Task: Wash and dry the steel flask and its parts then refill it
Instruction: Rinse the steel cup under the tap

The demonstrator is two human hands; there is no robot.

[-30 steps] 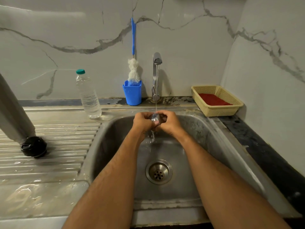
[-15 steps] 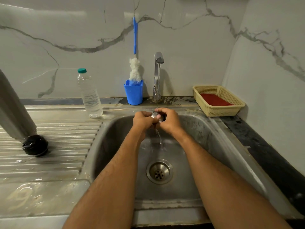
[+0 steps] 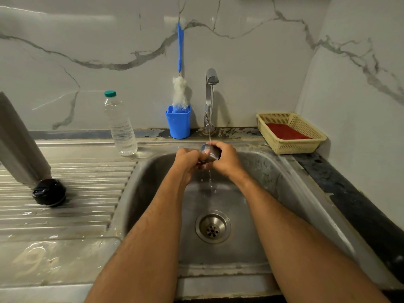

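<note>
Here, both hands [image 3: 227,159] grip steel cap [image 3: 211,152] (unbranded)

Both hands, left hand [image 3: 187,159] and right hand [image 3: 225,159], grip a small steel cap [image 3: 211,152] mid-frame. Tap [image 3: 211,84] water runs onto it over the sink [image 3: 273,171].

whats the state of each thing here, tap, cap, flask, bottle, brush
tap: running, thin stream
steel cap: held by both hands under the stream
left hand: grips cap
right hand: grips cap
flask: upside down on drainboard
water bottle: capped, upright
brush: standing in blue cup
</note>
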